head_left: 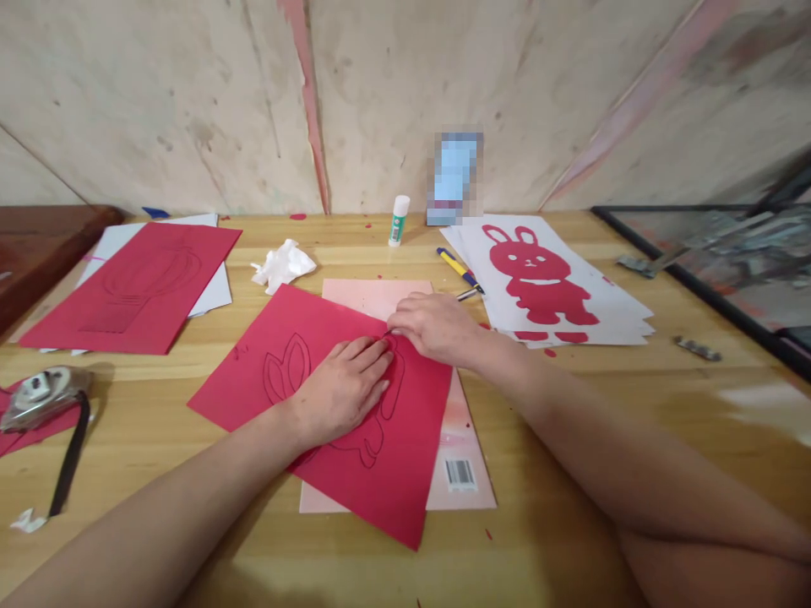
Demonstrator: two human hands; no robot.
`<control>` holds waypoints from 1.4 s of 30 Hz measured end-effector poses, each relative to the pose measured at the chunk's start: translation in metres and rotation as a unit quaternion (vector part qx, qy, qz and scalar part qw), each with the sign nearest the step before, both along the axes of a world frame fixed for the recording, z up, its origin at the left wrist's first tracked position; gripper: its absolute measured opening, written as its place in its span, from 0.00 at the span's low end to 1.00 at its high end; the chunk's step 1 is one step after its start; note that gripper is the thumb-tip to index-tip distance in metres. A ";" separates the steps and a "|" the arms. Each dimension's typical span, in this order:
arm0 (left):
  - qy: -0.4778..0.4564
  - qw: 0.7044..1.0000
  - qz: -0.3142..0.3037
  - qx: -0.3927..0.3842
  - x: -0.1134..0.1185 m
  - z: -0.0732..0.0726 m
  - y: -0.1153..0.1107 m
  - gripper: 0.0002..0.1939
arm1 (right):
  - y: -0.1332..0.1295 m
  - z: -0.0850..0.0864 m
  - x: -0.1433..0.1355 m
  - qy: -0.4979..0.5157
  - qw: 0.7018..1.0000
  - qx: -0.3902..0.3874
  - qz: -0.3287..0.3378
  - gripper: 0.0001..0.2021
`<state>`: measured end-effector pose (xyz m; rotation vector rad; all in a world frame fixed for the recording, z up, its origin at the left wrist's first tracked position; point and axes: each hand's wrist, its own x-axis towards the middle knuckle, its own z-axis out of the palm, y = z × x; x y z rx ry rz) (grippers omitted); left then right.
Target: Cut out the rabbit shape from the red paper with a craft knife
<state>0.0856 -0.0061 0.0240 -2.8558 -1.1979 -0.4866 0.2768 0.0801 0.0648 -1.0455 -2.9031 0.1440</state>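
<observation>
A sheet of red paper [405,481] with a black outline drawing, rabbit ears among its lines, lies slanted on a pink pad with a barcode [405,295]. My left hand [348,384] rests flat on this sheet, fingers stretched towards the upper right, covering part of the drawing. Just beyond those fingertips, my right hand [434,328] is closed in a pinch at the sheet's upper edge. A small dark tip shows under its fingers, but the rest of what it grips is hidden.
A glue stick [399,221] stands behind the pad. Crumpled tissue [284,263], a yellow-blue utility knife [456,267] and white sheets with a red rabbit [608,312] lie around. At left are another red sheet [152,295] and a tape dispenser [47,397].
</observation>
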 end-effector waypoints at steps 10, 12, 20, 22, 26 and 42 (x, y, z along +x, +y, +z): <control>-0.004 1.000 -0.003 -0.005 0.001 -0.001 0.000 0.20 | 0.004 -0.012 0.005 0.016 1.000 0.008 0.015 0.15; -0.009 1.000 -0.002 -0.007 0.001 -0.002 -0.001 0.20 | 0.004 -0.013 0.006 0.012 1.000 0.018 0.022 0.14; -0.008 1.000 -0.004 -0.005 0.001 -0.001 0.000 0.19 | 0.006 -0.014 0.006 -0.001 0.999 0.034 0.040 0.15; -0.004 1.000 -0.004 -0.006 0.001 -0.001 0.000 0.19 | 0.006 -0.014 0.006 -0.015 0.998 0.044 0.040 0.15; -0.010 1.000 -0.009 -0.015 0.001 -0.002 0.000 0.20 | 0.004 -0.013 0.004 -0.036 0.997 0.056 0.039 0.15; -0.009 1.000 -0.024 0.014 0.004 0.000 0.000 0.19 | -0.004 -0.007 0.002 -0.048 0.996 0.069 0.026 0.13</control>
